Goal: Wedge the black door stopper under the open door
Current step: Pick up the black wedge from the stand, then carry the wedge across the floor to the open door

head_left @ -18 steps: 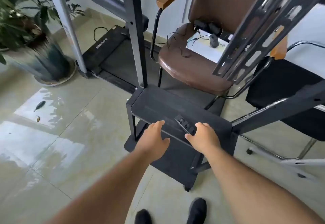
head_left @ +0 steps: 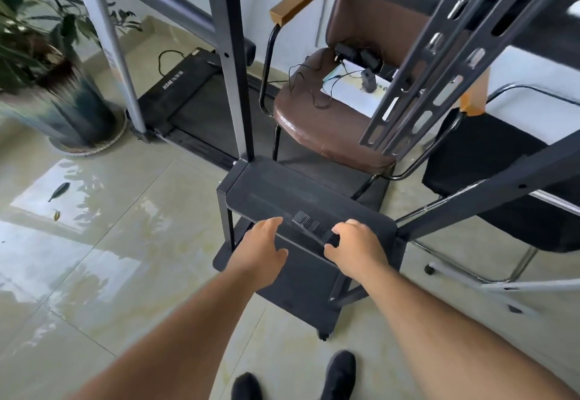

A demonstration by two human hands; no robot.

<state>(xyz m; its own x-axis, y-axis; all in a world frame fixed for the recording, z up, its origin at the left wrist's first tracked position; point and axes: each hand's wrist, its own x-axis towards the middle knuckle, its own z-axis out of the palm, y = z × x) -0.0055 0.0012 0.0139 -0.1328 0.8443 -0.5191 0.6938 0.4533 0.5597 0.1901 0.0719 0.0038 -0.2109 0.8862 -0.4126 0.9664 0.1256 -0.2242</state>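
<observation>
The black door stopper (head_left: pixel 315 227), a ribbed wedge, lies on the dark shelf (head_left: pixel 276 194) of a metal stand in front of me. My right hand (head_left: pixel 357 247) has its thumb and fingers around the stopper's near end. My left hand (head_left: pixel 262 249) hovers over the shelf's front edge just left of the stopper, fingers apart and holding nothing. No door is in view.
A brown chair (head_left: pixel 326 129) with cables and a charger stands behind the stand. A slanted metal bracket (head_left: pixel 439 60) hangs overhead at the right. A treadmill (head_left: pixel 188 101) and a potted plant (head_left: pixel 62 98) sit at the left on glossy floor tiles. My shoes (head_left: pixel 340 374) are below.
My right hand has slid forward and closed its thumb and fingers around the stopper's near end. My left hand stays about where it was.
</observation>
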